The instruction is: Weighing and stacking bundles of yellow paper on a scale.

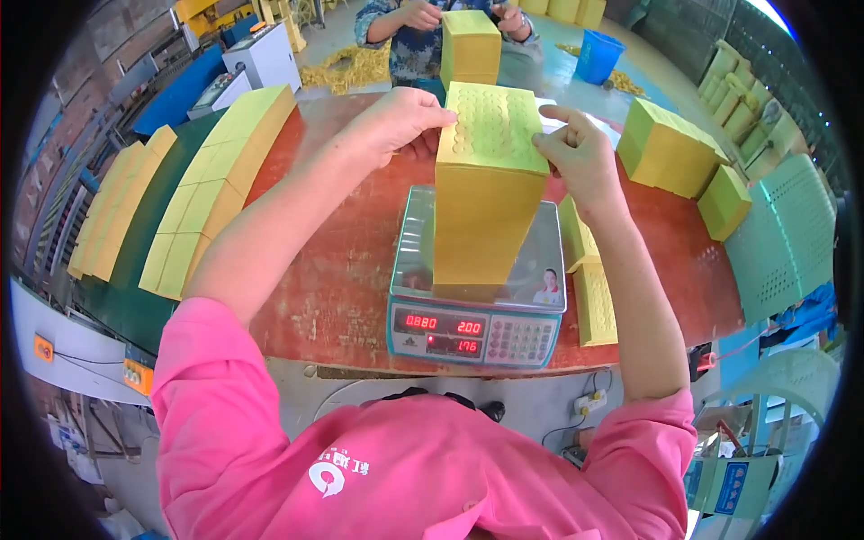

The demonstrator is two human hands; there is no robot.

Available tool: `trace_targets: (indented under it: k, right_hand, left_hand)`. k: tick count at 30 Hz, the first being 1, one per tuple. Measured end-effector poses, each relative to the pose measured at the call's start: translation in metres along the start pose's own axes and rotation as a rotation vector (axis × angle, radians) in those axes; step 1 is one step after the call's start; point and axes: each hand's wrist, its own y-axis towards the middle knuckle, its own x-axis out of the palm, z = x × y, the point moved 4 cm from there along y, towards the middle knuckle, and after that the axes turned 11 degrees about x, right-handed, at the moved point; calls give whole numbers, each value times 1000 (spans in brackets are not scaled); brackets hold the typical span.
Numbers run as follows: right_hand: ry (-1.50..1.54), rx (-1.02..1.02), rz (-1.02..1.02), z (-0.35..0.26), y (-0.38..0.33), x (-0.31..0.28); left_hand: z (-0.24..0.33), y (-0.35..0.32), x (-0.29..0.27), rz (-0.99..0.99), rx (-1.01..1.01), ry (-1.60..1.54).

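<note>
The left hand (pixel 416 124) pinched a tall, scallop-patterned yellow paper block (pixel 484 211); the right hand (pixel 580 162), thumb and forefinger parted, touched its opposite edge. Beneath stood a digital scale (pixel 472 337) on a scuffed red workshop table (pixel 315 288).

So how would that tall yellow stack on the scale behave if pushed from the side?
It may tip, since the yellow stack stands taller than it is wide. Its layers could slip apart, as no band shows around it. Its straight sides suggest some firmness.
</note>
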Motion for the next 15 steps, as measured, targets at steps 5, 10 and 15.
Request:
trace_targets:
  k: [5, 10, 15]
  right_hand:
    - [-62, -70, 22, 2, -2, 5]
    - [-225, -143, 133, -3, -14, 6]
    - [-92, -160, 230, 25, -33, -33]
  left_hand:
    - [-1, -5, 0, 56, 71, 32]
    - [-10, -13, 4, 112, 86, 68]
    - [-54, -62, -12, 473, 170, 303]
